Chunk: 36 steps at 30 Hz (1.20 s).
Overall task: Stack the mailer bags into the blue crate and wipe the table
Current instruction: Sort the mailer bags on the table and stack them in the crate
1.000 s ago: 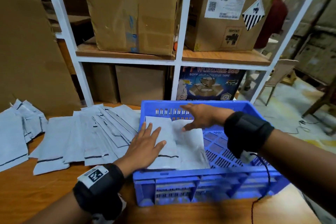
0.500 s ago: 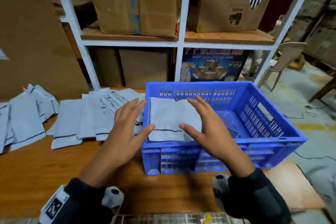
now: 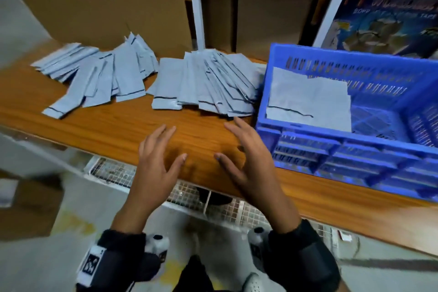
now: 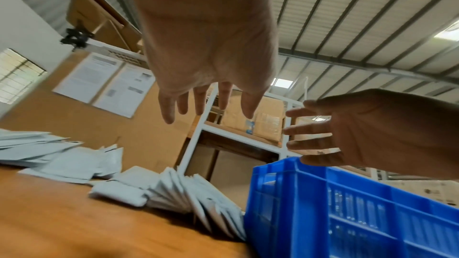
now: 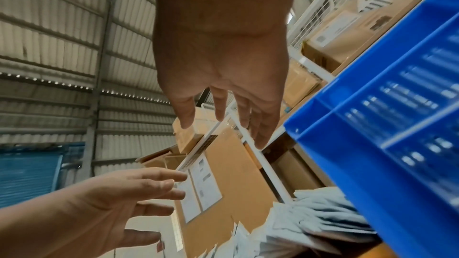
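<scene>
Hands have withdrawn from the crate (image 3: 388, 149) at right of frame: left hand (image 3: 155, 168) and right hand (image 3: 248, 161) now hover empty, fingers spread, above the table (image 3: 118, 128) edge at centre. A few bags (image 3: 308, 99) lie flat in the crate, so that batch is placed. Two fanned piles (image 3: 208, 83) remain at upper left, so stacking appears early and wiping not yet begun.

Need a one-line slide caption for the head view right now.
Both open hands, left hand and right hand, hover over the table edge, mailer bags fanned beside the blue crate.
</scene>
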Available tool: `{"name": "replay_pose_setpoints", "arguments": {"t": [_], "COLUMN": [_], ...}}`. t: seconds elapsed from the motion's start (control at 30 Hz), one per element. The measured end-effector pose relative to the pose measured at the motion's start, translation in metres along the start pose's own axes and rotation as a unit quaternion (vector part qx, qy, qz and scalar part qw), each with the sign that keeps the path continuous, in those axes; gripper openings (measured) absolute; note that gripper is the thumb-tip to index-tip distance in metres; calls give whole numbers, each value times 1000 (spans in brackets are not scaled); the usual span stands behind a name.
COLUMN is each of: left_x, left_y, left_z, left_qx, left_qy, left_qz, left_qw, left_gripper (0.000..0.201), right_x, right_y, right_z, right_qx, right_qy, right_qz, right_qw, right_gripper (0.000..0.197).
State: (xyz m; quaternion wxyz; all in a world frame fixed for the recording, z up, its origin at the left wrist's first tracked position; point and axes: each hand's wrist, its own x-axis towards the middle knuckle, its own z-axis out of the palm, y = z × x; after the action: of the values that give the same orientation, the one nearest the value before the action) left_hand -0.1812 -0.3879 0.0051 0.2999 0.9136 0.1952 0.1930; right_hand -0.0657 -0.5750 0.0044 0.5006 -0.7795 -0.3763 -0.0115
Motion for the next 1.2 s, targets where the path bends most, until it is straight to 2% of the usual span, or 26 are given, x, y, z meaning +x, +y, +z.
{"name": "replay_pose_setpoints", "arguments": {"t": [0.13,0.27,0.5,0.7,0.9,1.0,1.1,1.2], "left_x": [13,57,167,247,312,336,355,368], "left_y": [-44,-85,-139,-138,-119,-108,-100,-103], "left_z": [-11,-27,-51,-36,9,35,61,84], "left_qx": [-10,-26,-36,-27,-29,-5,37,96], "left_qy": [0,0,-56,-132,-170,-189,-227,-305], "left_qz": [-33,-36,50,112,163,185,183,143], "left_qw": [999,999,997,985,971,964,956,936], "left_gripper": [56,54,52,51,54,58,67,78], "right_x": [22,62,142,195,238,265,292,312], "right_y": [6,7,12,32,75,108,135,158], "right_z": [39,75,121,117,100,94,94,95], "right_qx": [-5,-29,-102,-159,-184,-181,-168,-190], "right_qy": [-16,3,57,78,114,123,126,121], "right_qz": [27,62,107,168,250,315,363,384], "right_qw": [999,998,987,970,944,923,908,895], "right_gripper": [63,65,62,57,59,62,68,77]}}
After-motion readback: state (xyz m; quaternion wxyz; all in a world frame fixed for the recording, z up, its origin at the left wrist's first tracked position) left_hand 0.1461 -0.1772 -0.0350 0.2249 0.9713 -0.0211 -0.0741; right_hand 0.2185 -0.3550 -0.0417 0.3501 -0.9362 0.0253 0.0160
